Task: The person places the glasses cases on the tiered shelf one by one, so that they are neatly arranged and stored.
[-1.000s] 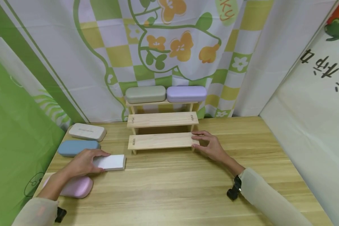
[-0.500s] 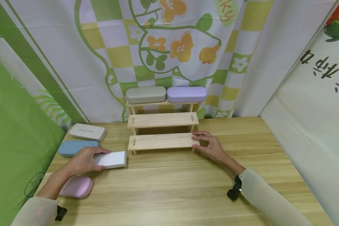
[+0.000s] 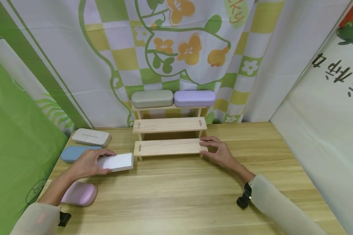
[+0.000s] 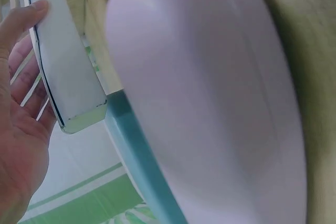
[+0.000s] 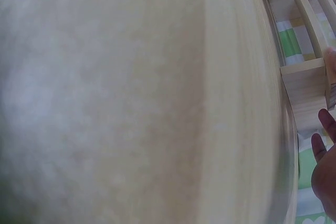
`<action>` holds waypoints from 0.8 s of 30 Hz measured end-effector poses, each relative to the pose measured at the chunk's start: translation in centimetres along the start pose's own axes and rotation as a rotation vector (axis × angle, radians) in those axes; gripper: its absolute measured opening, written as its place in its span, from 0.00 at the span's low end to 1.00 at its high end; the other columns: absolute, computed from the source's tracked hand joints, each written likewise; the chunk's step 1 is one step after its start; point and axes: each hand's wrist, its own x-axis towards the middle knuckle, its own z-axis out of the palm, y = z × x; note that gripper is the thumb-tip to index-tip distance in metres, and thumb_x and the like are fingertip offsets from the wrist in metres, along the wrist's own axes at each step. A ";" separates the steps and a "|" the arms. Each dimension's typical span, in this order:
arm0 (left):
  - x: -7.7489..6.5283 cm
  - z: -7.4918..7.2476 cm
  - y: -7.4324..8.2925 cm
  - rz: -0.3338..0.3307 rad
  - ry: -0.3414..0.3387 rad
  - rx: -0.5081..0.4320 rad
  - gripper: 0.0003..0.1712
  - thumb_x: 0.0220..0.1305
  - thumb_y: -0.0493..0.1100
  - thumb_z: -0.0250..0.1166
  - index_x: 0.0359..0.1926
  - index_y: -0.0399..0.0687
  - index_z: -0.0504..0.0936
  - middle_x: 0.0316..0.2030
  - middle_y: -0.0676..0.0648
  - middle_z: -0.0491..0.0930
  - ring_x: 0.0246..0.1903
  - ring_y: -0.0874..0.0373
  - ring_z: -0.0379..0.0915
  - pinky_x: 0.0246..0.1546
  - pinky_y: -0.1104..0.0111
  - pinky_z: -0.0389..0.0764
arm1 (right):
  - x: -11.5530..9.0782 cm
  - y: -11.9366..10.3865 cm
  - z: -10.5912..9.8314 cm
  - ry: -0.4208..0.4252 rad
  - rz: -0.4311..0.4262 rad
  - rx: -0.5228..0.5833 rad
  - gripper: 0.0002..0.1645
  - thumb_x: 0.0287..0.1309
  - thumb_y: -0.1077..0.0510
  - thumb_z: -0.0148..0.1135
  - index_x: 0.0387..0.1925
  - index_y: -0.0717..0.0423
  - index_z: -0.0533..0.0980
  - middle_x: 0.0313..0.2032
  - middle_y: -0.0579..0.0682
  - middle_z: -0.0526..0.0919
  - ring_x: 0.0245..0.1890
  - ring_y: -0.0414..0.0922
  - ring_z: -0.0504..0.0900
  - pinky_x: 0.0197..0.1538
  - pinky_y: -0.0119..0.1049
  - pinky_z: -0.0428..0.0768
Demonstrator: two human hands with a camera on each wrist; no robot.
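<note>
My left hand (image 3: 88, 164) grips a white, flat rectangular glasses case (image 3: 119, 161) by its left end, thumb on the near side and fingers on the far side. In the left wrist view a dark seam runs along the side of the white case (image 4: 68, 61), and it is tilted. At the right end of the lowest tier of a three-tier wooden display shelf (image 3: 167, 147), my right hand (image 3: 220, 154) holds the board between thumb and fingers. Only part of the right hand (image 5: 326, 174) shows in the right wrist view.
On the top tier sit a grey-green glasses case (image 3: 152, 99) and a lavender one side by side. Along the table's left side lie a cream case (image 3: 91, 137), a blue case (image 3: 76, 154) and a pink case (image 3: 80, 194). A patterned curtain (image 3: 176, 39) hangs behind the shelf.
The white case has risen and shifted slightly away from me with my left hand, its right end tipping upward. My right hand stays at the shelf's end.
</note>
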 end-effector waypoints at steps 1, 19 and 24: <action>0.0 -0.1 0.0 0.001 0.000 -0.003 0.30 0.42 0.46 0.86 0.51 0.52 0.90 0.43 0.50 0.90 0.39 0.59 0.83 0.37 0.64 0.83 | 0.0 0.0 0.1 -0.001 -0.004 -0.001 0.21 0.56 0.66 0.79 0.53 0.64 0.87 0.60 0.59 0.85 0.63 0.59 0.79 0.69 0.24 0.70; 0.2 -1.0 0.7 0.020 -0.013 -0.024 0.29 0.44 0.46 0.84 0.51 0.49 0.90 0.44 0.46 0.90 0.34 0.66 0.78 0.29 0.71 0.77 | 0.0 -0.3 0.0 -0.001 -0.013 -0.003 0.21 0.57 0.67 0.78 0.53 0.66 0.86 0.60 0.59 0.84 0.63 0.60 0.79 0.68 0.24 0.69; 0.7 -1.2 0.8 0.016 -0.011 -0.023 0.31 0.44 0.46 0.84 0.52 0.48 0.89 0.44 0.45 0.90 0.34 0.65 0.78 0.28 0.72 0.77 | 0.0 -0.3 0.1 0.000 -0.009 -0.007 0.21 0.57 0.66 0.78 0.53 0.66 0.86 0.60 0.59 0.85 0.63 0.60 0.80 0.68 0.23 0.69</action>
